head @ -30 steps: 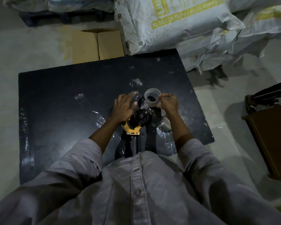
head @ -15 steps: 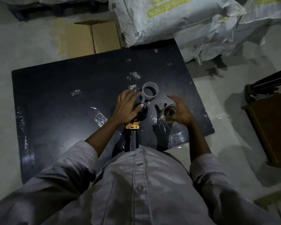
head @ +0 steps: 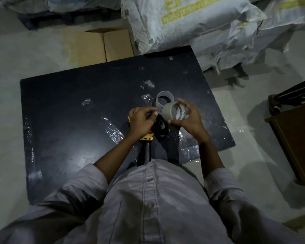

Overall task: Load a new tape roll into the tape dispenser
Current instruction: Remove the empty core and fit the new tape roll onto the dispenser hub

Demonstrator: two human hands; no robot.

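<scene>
My right hand (head: 188, 118) grips a new tape roll (head: 173, 113), tilted, just above and right of the dispenser's black spool. My left hand (head: 141, 122) is closed over the head of the yellow and black tape dispenser (head: 147, 138), whose black handle runs back toward my body. An empty grey tape core (head: 164, 101) stands on the black table (head: 69, 120) just beyond the roll. Most of the dispenser's head is hidden under my left hand.
Scraps of clear tape film (head: 113, 132) lie on the table around the dispenser. A cardboard box (head: 104, 45) sits past the table's far edge, white sacks (head: 192, 23) at the back right, and a brown cabinet (head: 296, 143) on the right.
My right hand lifted the new roll off the table and carried it up and left toward the dispenser. The left hand stayed on the dispenser. The view shifted slightly.
</scene>
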